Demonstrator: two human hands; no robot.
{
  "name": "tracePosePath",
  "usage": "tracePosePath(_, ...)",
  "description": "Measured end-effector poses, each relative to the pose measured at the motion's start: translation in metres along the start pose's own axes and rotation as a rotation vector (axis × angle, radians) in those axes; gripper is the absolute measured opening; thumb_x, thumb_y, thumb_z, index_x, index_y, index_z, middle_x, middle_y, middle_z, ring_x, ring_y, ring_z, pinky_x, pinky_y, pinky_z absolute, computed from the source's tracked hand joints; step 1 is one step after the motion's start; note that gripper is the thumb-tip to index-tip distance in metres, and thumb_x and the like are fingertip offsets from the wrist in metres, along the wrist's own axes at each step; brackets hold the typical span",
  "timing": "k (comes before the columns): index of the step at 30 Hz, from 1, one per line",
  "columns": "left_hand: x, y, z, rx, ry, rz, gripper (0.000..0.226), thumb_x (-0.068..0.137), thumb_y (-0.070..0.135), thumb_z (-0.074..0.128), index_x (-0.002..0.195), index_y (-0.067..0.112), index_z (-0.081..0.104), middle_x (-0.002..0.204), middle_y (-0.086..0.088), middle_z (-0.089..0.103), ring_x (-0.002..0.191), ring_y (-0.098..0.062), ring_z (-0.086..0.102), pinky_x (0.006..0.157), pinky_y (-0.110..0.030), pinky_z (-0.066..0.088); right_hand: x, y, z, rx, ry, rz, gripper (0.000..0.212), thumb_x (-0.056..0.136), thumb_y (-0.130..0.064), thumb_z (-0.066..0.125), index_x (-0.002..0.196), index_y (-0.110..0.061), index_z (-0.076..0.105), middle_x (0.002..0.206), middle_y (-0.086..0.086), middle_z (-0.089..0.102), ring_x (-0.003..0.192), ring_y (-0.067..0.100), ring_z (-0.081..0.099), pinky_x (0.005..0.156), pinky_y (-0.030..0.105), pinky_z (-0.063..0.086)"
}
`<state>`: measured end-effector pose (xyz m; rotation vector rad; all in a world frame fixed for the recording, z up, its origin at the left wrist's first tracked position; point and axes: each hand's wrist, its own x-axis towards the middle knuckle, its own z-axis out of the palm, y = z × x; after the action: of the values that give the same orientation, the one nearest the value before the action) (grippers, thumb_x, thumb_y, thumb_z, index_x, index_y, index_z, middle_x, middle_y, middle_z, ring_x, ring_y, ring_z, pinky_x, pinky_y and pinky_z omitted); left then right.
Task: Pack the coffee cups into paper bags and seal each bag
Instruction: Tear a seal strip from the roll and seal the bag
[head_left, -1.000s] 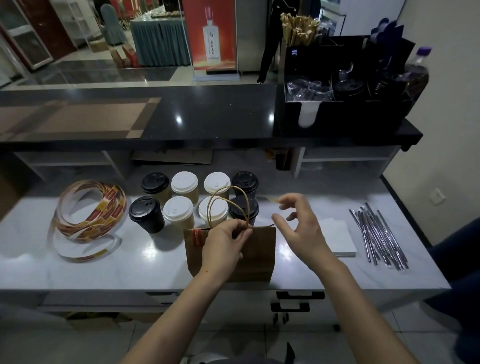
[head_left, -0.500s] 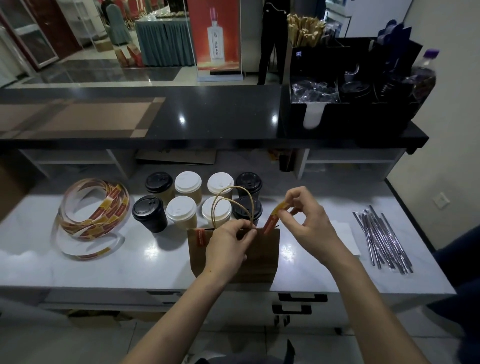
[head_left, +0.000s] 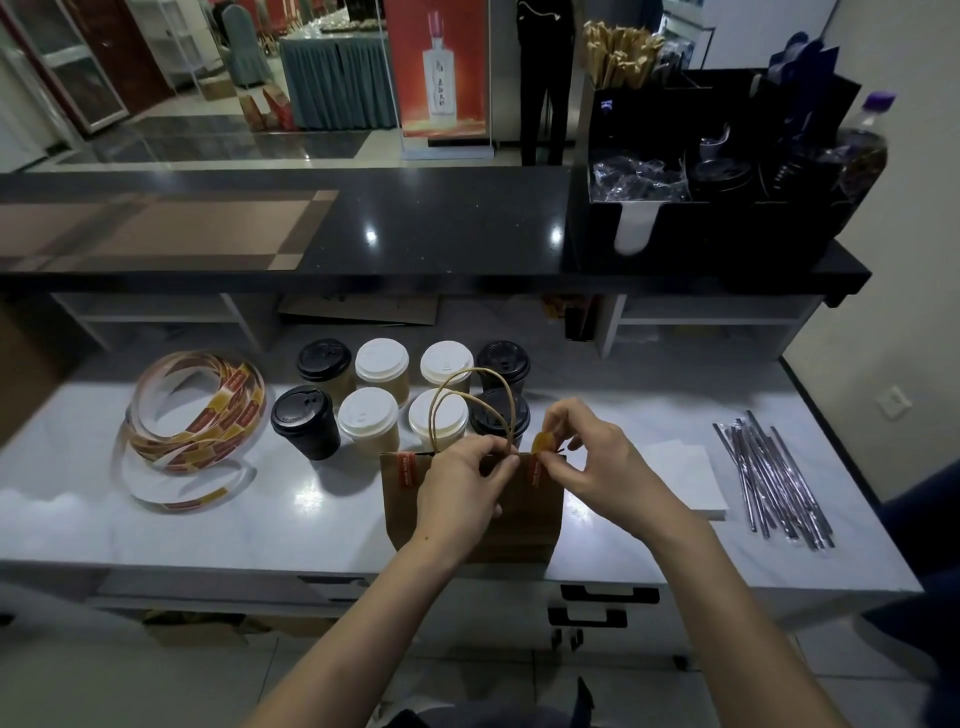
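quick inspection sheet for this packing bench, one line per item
surface: pale marble-look counter, glossy, with lamp glare.
job's things: brown paper bag upright near the front edge, first sticker on its rim's left; eight lidded cups in two rows behind it, four black lids, four white; sticker coil at left.
clutter: wrapped straws and white paper stack at right.
grippers: left hand pinches the bag's rim by the handles; right hand pinches a second sticker at the rim.
cables: nothing seen.
surroundings: black upper counter; black organiser on it.
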<state>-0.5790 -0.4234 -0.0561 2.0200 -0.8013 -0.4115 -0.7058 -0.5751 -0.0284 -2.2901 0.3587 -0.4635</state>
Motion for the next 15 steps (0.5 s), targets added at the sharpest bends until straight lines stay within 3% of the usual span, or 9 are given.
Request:
tracePosePath(3,0.000,-0.001,0.000,-0.012,0.003,-0.003,0.004,0.098,0.032,0.071,0.096,0.036,0.071,0.087,0.012,0.070,0.051,-0.013,0.067,0.057,-0.045,0.062,0.002,0.003,0.003,-0.024,0.016,-0.030,0.034,0.092,-0.012,0.073,0.106,-0.033,0.049,0.092,-0.012,0.063,0.093,0.014,0.061,0.082,0.025,0.051)
tracePosePath(8,0.000,-0.002,0.002,-0.004,-0.002,0.001,0.002,0.098,0.033,0.071,0.100,0.033,0.071,0.090,0.010,0.071,0.048,-0.013,0.066,0.057,-0.044,0.061,0.003,0.010,0.010,-0.112,0.016,-0.033,0.043,0.092,-0.015,0.073,0.109,-0.040,0.043,0.092,-0.015,0.059,0.087,0.015,0.061,0.075,0.047,0.058)
tracePosePath(15,0.001,-0.003,0.001,0.005,-0.009,-0.002,0.006,0.099,0.033,0.070,0.104,0.032,0.072,0.094,0.011,0.070,0.053,-0.013,0.068,0.059,-0.042,0.063,0.002,0.012,0.017,-0.111,0.057,-0.093,0.048,0.093,-0.011,0.074,0.121,-0.036,0.043,0.097,-0.010,0.057,0.085,0.013,0.059,0.076,0.036,0.058)
